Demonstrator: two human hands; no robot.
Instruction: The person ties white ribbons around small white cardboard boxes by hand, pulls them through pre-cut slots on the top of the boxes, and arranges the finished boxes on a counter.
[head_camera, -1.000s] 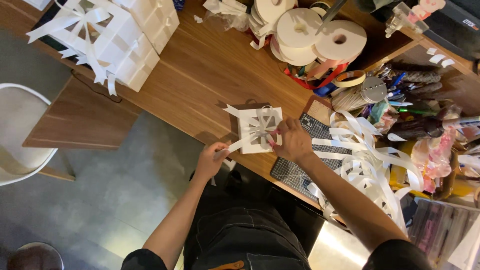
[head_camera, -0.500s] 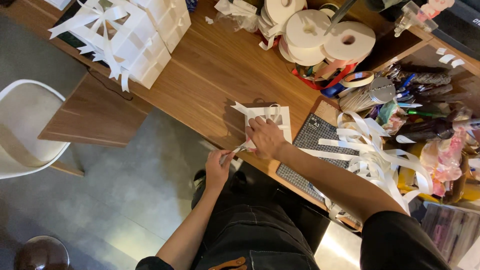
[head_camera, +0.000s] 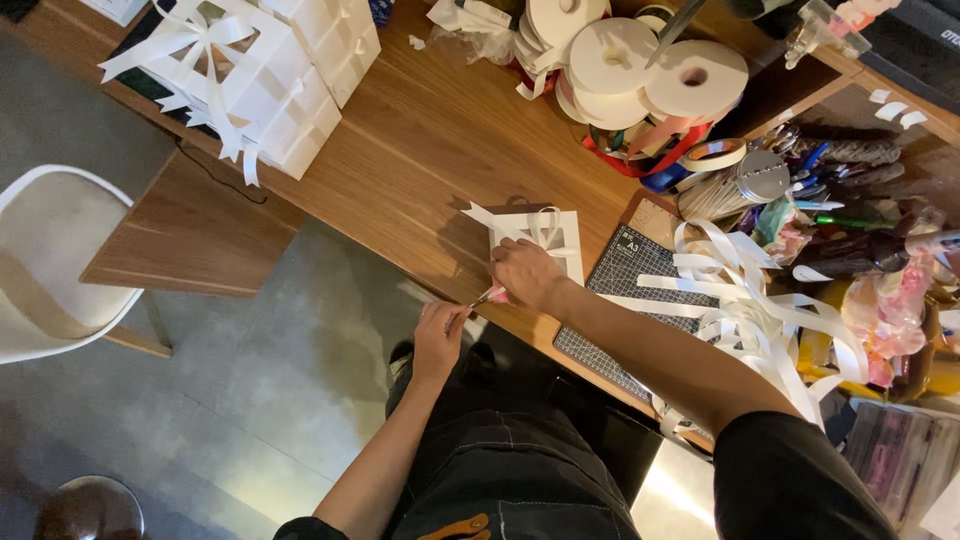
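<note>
Since half a second ago, both hands barely shift. I see my right hand (head_camera: 525, 275) curled on the near edge of the small white box (head_camera: 545, 240), pinching something pinkish. That box sits on the wooden table (head_camera: 420, 140), left of the cutting mat (head_camera: 620, 270). My left hand (head_camera: 438, 340), off the near edge, is closed on scissors (head_camera: 478, 300).

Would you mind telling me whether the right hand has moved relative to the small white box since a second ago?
Yes. The right hand has shifted from the right edge of the small white box onto its near side, toward the table edge.
</note>
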